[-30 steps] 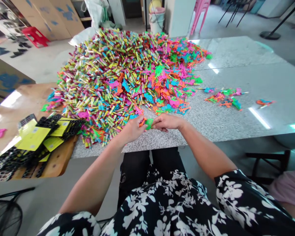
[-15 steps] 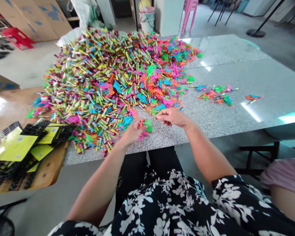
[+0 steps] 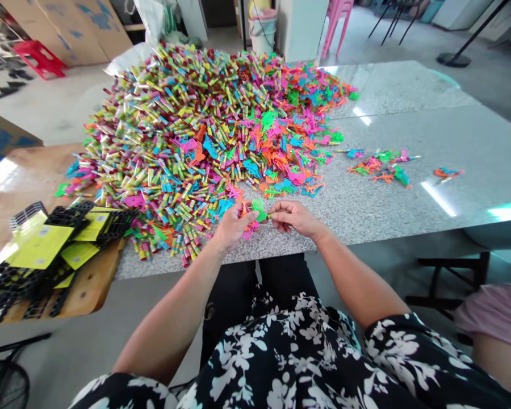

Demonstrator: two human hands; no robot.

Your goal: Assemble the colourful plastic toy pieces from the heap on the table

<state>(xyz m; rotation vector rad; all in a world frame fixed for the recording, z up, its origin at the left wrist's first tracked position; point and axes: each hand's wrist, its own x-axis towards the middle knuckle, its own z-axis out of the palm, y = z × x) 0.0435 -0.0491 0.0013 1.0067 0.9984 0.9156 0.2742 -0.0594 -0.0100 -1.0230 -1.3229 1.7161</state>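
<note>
My left hand is closed around several small flat plastic pieces in green, orange and pink. A green plastic piece stands out from its fingertips. My right hand pinches a small thin tube, mostly hidden by the fingers, against the right edge of that green piece. Both hands are just above the near edge of the speckled stone table. Behind them spreads a large heap of small colourful tubes, with bright plastic pieces mixed in on its right side.
A small group of plastic pieces lies to the right, with a smaller cluster beyond it. Black plastic racks with yellow cards are stacked on a wooden table at left. Another person's pink clothing shows at right.
My right hand has moved left and slightly down, bringing its small tube to the green piece in my left hand. The whole view has shifted slightly.
</note>
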